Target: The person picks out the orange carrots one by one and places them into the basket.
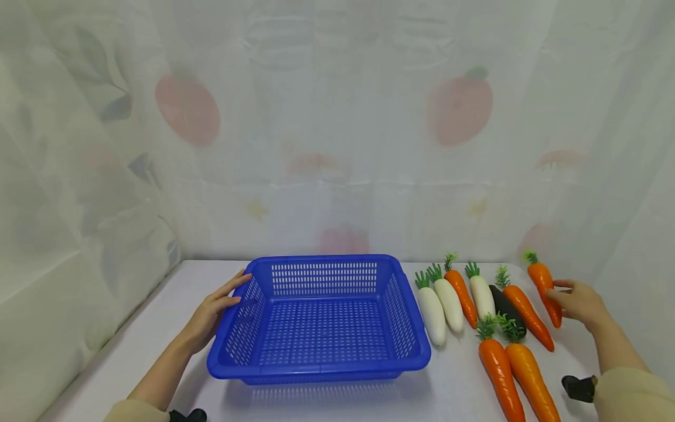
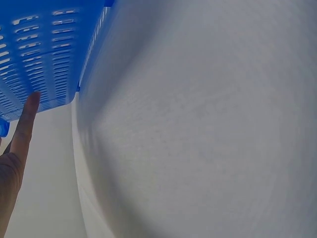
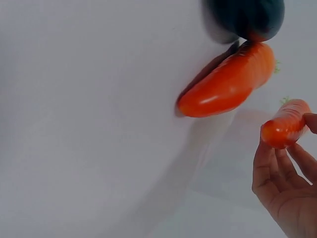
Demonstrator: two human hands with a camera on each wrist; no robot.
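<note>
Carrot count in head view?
5. One carrot held by the right hand; one between two white radishes; one right of the dark vegetable; two side by side nearest the camera.

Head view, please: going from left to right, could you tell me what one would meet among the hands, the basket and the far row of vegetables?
Left hand, blue basket, first white radish, second white radish, first carrot, third white radish, dark vegetable, second carrot, gripped carrot, right hand.
</note>
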